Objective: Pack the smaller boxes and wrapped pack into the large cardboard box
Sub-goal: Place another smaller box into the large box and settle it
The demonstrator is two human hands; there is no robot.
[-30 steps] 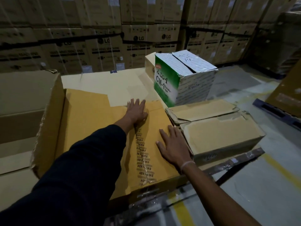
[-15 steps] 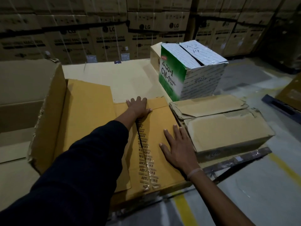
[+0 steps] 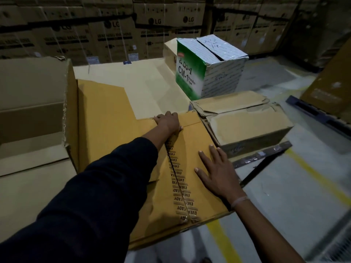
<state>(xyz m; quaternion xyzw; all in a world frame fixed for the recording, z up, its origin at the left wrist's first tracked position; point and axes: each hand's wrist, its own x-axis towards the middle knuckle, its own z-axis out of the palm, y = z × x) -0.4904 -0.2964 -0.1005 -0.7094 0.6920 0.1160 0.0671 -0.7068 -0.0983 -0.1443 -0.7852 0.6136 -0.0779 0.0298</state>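
The large cardboard box lies in front of me with its top flaps folded down and printed tape running along the seam. My left hand presses flat on the far end of the flaps, fingers curled over the edge. Flat on the right flap rests my right hand, fingers spread. Neither hand holds anything. A worn brown box sits to the right, touching the large box. Behind it stands a green and white box. The wrapped pack is not visible.
An open cardboard box stands at the left. A flat cardboard sheet lies behind the large box. Stacked cartons form a wall at the back. A blue pallet lies at the right, and yellow lines mark the floor.
My left hand has slid a little farther along the flap toward its far edge and curled its fingers. The right hand stays flat on the flap. The view has shifted slightly.
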